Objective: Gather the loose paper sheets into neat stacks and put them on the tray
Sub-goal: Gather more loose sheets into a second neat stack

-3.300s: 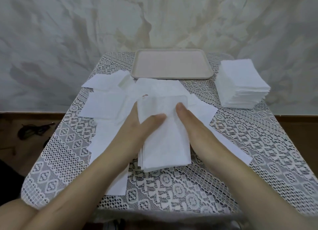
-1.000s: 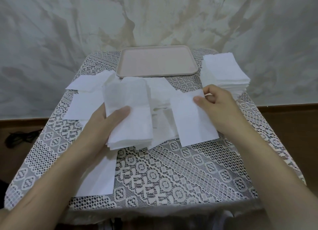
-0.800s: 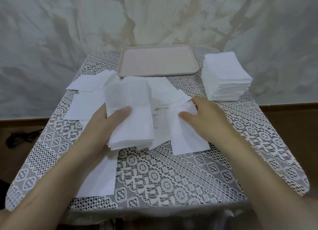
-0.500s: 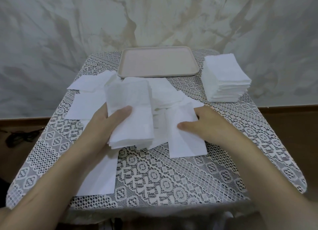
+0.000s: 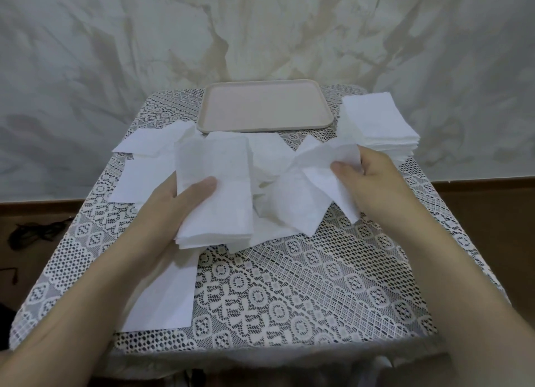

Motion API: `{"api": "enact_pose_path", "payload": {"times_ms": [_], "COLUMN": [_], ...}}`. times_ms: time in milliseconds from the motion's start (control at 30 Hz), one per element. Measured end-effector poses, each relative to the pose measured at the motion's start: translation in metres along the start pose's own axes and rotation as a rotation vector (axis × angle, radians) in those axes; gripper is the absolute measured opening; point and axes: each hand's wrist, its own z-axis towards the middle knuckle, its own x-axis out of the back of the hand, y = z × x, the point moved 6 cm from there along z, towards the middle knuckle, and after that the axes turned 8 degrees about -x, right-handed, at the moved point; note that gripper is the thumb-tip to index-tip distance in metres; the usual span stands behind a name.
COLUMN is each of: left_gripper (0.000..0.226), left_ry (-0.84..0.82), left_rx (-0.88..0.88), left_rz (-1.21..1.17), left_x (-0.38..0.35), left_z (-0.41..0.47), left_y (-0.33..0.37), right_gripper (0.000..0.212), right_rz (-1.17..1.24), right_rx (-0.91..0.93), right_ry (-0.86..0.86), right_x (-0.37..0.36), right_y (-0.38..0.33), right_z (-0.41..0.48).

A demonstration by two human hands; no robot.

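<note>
Loosely crumpled white sheets (image 5: 312, 184) bunch in right hand (image 5: 373, 181).

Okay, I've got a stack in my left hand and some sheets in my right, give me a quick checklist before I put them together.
1. Left hand grips gathered stack, thumb on top: ok.
2. Right hand pinches crumpled sheets: ok.
3. Those sheets flat and squared: not ok, they are bent and splayed.
4. Tray bare for stacks: ok.
5. Loose sheets all gathered: not ok, several lie on the tablecloth.
6. How many sheets the right hand holds: cannot tell.
</note>
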Motion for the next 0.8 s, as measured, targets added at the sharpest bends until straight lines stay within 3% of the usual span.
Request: {"api": "enact_pose_path", "payload": {"times_ms": [267,333,433,667,733,800], "left_gripper": [0.05,0.05,0.05,0.058,0.065,0.058], "left_ry": [-0.025,-0.059,-0.049,-0.061,-0.074,-0.092], "left_rx": [-0.04,-0.045,-0.074,-0.082,-0.093,-0.115], "left_rz": [0.075,0.079,0.037,0.086,0.098,0.101], "left_x": [-0.013,-0.021,-0.026,-0.027,-0.027,-0.03], "left_z": [-0.007,-0.009,-0.01,-0.009,-0.009,-0.009], "left_y": [-0.002,-0.003,-0.001,-0.002,-0.003,-0.001], "right_gripper": [0.016,0.01,0.021,0.008,0.01,0.014], "right_rz": [0.155,0.038,-0.138,-0.217,-0.196,-0.166], "right_rx": [0.009,0.079,0.181,0.28,0.273,0.282], "right_ry": [-0.285,-0.282,-0.217,-0.114,-0.114,-0.099], "right_x": [-0.026,-0.033,-0.041,-0.048,-0.055,-0.06], "right_y": [-0.019,-0.029,-0.042,-0.057,-0.058,-0.06], "right_z": [-0.01,-0.013,-0.013,-0.011,-0.01,-0.01]}}
